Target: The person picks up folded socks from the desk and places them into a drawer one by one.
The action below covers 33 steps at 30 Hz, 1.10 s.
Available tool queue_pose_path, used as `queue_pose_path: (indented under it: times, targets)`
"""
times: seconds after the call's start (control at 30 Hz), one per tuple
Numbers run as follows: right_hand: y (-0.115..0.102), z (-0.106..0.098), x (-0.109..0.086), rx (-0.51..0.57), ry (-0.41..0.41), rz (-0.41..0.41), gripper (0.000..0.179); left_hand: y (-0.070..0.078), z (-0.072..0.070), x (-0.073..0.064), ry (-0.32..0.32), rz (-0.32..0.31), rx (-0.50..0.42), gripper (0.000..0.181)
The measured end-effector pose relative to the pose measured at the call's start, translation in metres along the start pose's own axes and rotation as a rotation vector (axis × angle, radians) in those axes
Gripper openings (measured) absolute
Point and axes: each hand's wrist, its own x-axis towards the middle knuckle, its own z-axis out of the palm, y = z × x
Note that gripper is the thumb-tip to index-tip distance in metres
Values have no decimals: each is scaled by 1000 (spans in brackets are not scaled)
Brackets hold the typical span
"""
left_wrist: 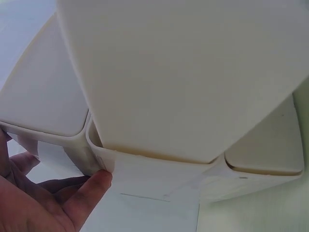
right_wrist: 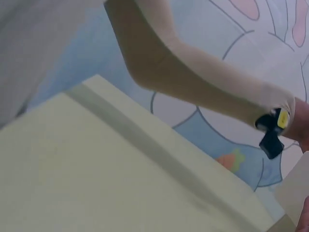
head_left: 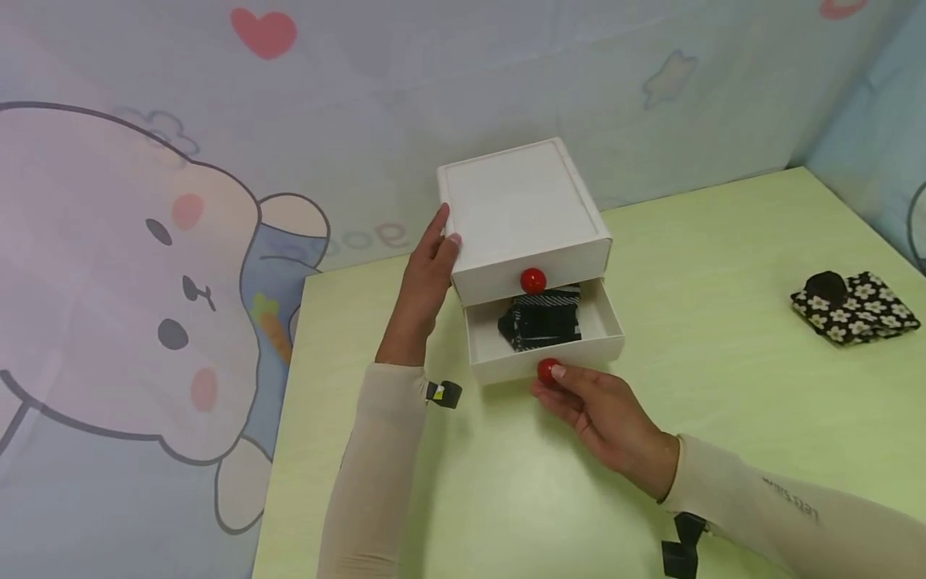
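the lower drawer (head_left: pixel 506 368) is open with dark cloth (head_left: pixel 544 323) inside, the right hand (head_left: pixel 606 414) pinching its red knob (head_left: pixel 546 370), the left hand (head_left: pixel 425 281), fingers extended, touching the white cabinet (head_left: pixel 521 209).

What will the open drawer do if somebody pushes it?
The open drawer will probably slide in, since it juts from the white drawer unit. It's likely light, as its walls look thin. The unit might shift too, though the left hand touches its side.

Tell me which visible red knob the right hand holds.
The lower visible red knob, on the pulled-out drawer; the upper red knob, on the closed drawer above, is untouched.
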Motion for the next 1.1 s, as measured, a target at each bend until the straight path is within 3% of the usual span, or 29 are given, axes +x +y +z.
queue_pose_path:
  times: [0.57, 0.83, 1.1]
  targets:
    - [-19, 3, 60, -15, 27, -91, 39, -5, 2, -2, -10, 7, 2, 52]
    - [-28, 4, 70, -48, -12, -72, 32, -1, 0, -1, -5, -4, 17, 53]
    - [-33, -3, 72, -171, -8, -54, 38, 2, 0, -1, 2, -5, 27, 52]
